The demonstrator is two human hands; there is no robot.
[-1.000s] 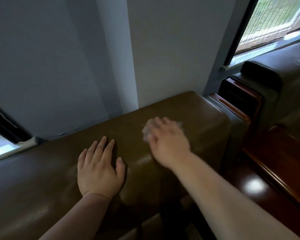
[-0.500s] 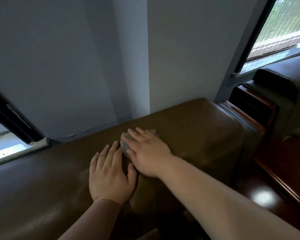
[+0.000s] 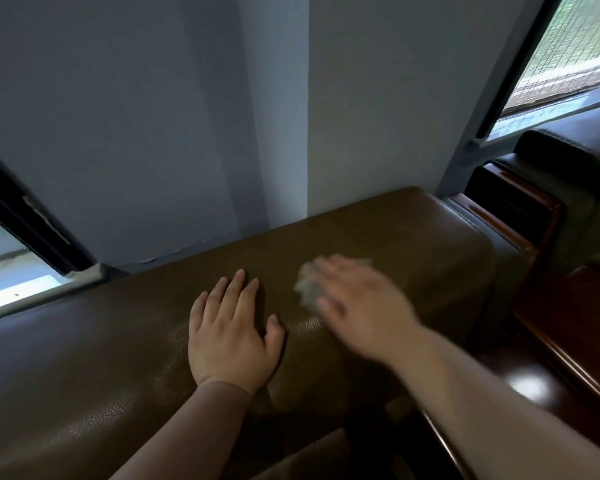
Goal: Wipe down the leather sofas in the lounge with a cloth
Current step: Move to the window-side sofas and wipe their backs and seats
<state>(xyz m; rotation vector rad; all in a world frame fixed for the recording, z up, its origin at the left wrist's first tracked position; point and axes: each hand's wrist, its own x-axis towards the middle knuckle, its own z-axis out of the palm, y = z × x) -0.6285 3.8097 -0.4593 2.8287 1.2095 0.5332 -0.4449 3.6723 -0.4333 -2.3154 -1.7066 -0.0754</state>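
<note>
The top of a brown leather sofa back (image 3: 413,244) runs across the view below a grey wall. My left hand (image 3: 231,327) lies flat on it, fingers straight and spread. To its right, my right hand (image 3: 357,303) presses a small pale grey cloth (image 3: 307,289) onto the leather with straight fingers. That hand is blurred by motion, and most of the cloth is hidden under its palm.
A second dark leather sofa (image 3: 561,157) with a glossy wooden armrest frame (image 3: 520,216) stands at the right. A polished wooden surface (image 3: 565,344) lies below it. Windows (image 3: 568,53) open at the upper right and far left, tight behind the sofa back.
My right hand with the cloth swept left until it met my left hand, then moved back to the right along the sofa top. My left hand stayed pressed flat.
</note>
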